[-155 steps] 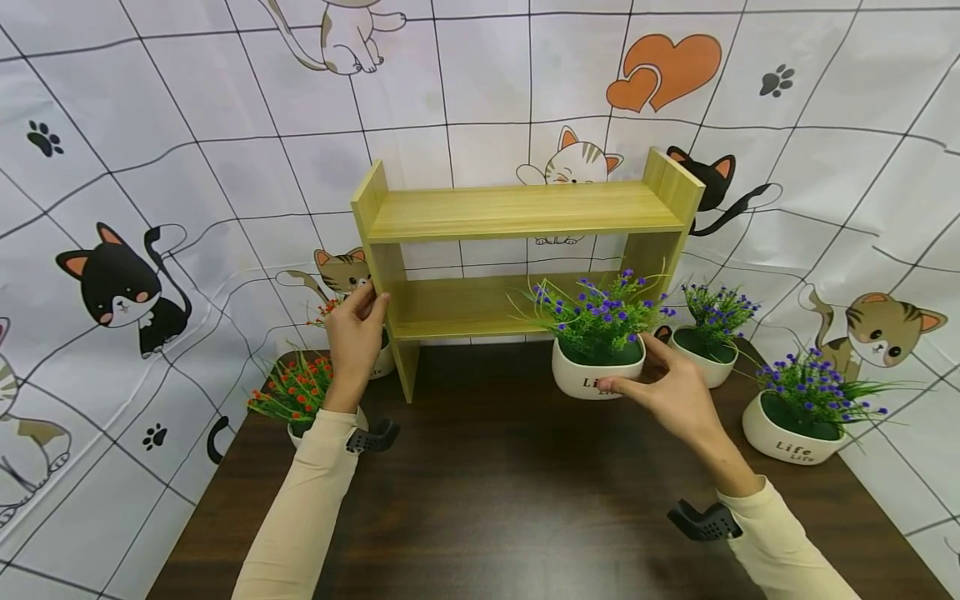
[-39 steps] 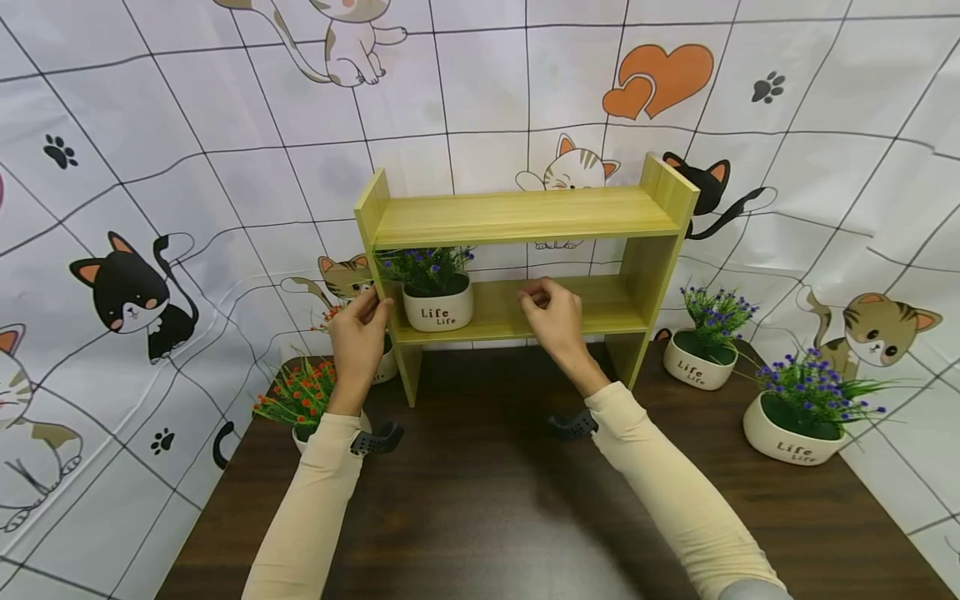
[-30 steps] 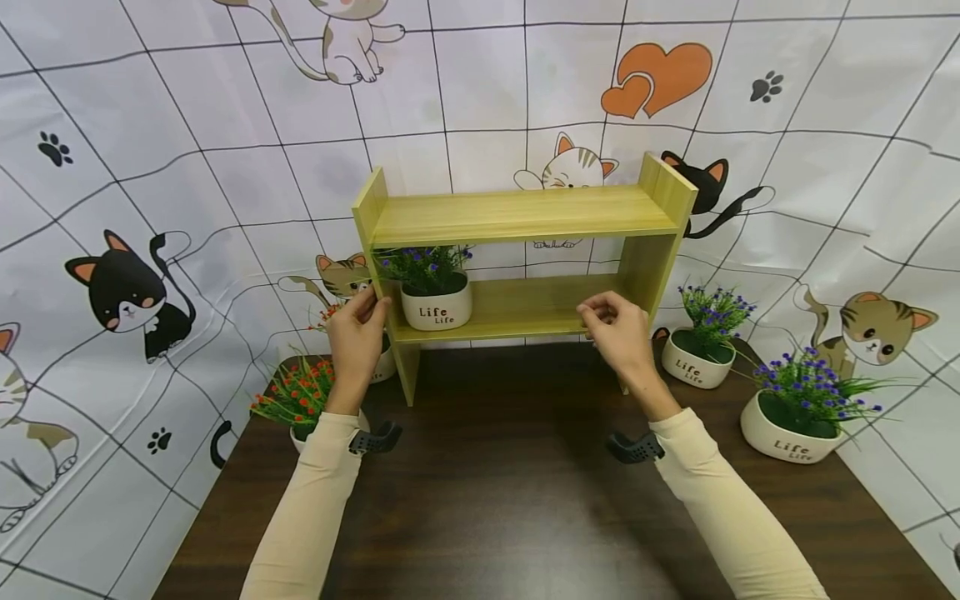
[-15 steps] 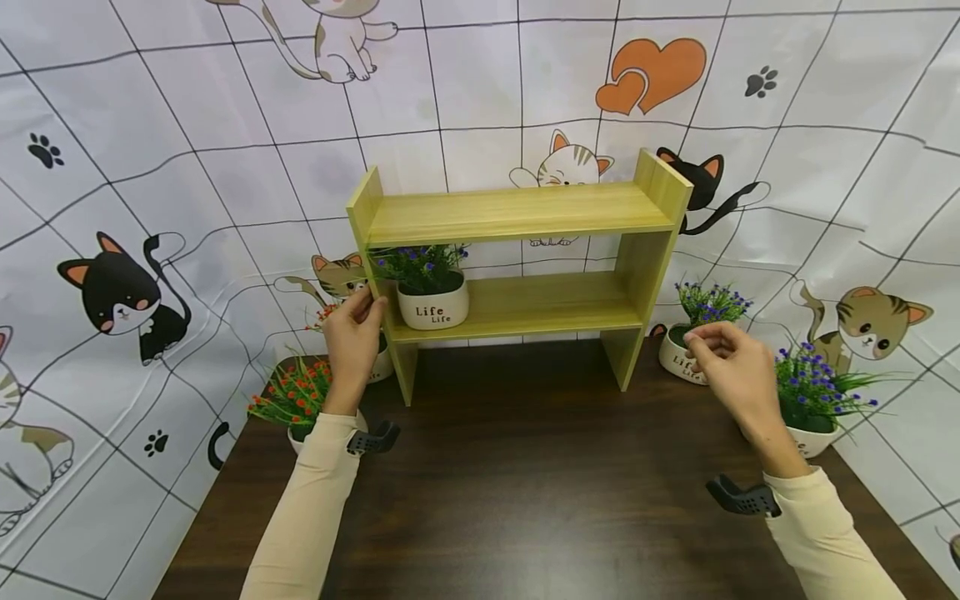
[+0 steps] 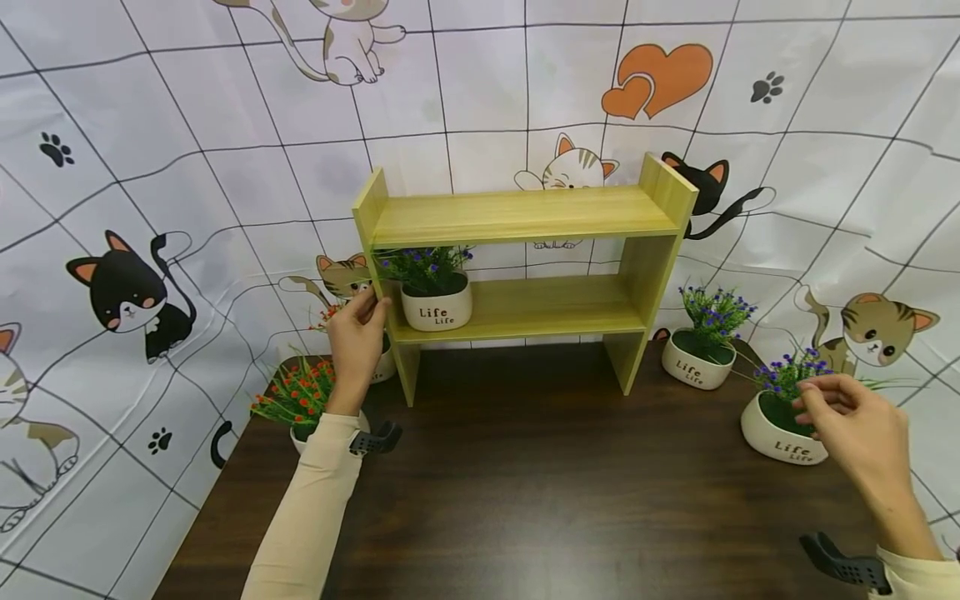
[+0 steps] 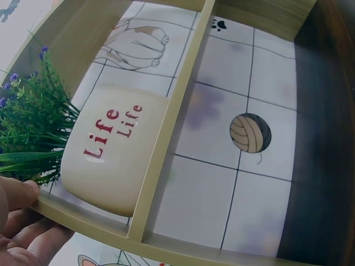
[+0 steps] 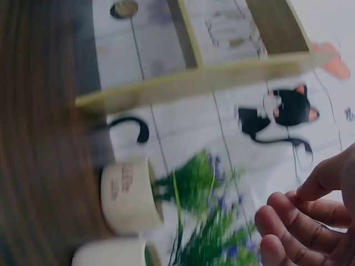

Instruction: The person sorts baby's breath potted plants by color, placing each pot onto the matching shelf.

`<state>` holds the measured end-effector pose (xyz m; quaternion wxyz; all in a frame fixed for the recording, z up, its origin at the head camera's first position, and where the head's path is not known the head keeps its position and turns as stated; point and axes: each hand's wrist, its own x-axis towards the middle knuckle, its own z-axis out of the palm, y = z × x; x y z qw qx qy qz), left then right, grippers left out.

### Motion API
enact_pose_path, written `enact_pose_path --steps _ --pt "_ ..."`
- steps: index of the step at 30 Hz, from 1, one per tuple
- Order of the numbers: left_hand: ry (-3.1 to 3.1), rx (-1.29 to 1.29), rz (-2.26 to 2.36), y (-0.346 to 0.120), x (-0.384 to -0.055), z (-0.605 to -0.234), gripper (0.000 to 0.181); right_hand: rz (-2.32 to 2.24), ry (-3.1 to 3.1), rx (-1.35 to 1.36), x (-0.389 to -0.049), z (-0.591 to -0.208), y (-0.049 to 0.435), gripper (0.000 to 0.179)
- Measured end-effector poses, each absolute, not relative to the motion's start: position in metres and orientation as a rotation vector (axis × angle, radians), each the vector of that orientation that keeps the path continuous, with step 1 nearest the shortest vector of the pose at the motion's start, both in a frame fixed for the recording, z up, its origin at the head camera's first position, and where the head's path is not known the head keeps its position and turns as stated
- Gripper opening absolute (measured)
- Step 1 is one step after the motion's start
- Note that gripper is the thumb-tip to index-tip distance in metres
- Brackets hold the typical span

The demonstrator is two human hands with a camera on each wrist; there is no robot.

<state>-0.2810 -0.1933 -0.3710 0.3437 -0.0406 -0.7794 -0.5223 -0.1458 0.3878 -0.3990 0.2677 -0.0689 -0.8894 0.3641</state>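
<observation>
My left hand (image 5: 357, 346) grips the left side panel of a two-tier wooden shelf (image 5: 525, 215), thumb at the front edge and fingers behind it, as the left wrist view shows. A white oval pot marked "Life" with purple artificial flowers (image 5: 437, 305) stands at the left end of the lower tier. On the right, my right hand (image 5: 862, 437), fingers loosely bent and holding nothing, overlaps the leaves of the front purple-flowered pot (image 5: 780, 437) in the head view. In the right wrist view the fingers (image 7: 288, 213) hover beside the purple flowers.
Another purple-flowered pot (image 5: 697, 360) stands behind, right of the shelf. Left of the shelf is a red-flowered pot (image 5: 296, 396), with a second one (image 5: 385, 364) partly hidden behind my left hand. Everything rests on a dark wooden table (image 5: 510, 500) against a cat-patterned wall covering (image 5: 487, 92).
Earlier my right hand carried a purple-flowered pot; that pot now stands on the lower tier. The right hand has let go and moved right to the front pot. My left hand stayed put.
</observation>
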Motion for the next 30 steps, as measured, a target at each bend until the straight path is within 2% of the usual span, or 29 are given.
enact_pose_path --steps 5,11,15,23,25,30 --pt "-2.033 -0.092 -1.35 -0.194 -0.281 -0.372 0.036 0.833 -2.454 -0.296 -0.133 -0.413 0.41 0.034" --pt "-2.031 -0.092 -1.361 -0.195 -0.281 -0.372 0.036 0.925 -2.439 -0.47 -0.123 -0.429 0.431 0.037" --pt "-2.026 -0.098 -1.357 -0.195 -0.281 -0.372 0.036 0.904 -2.482 -0.576 -0.123 -0.443 0.447 0.038" --pt "-2.032 -0.104 -1.341 -0.195 -0.282 -0.373 0.035 0.738 -2.646 -0.619 -0.13 -0.479 0.479 0.04" --pt "-2.034 -0.108 -1.341 -0.195 -0.282 -0.373 0.035 0.786 -2.677 -0.617 -0.134 -0.49 0.486 0.047" --pt "-2.04 -0.106 -1.332 -0.195 -0.283 -0.375 0.036 1.05 -2.808 -0.499 -0.145 -0.51 0.497 0.092"
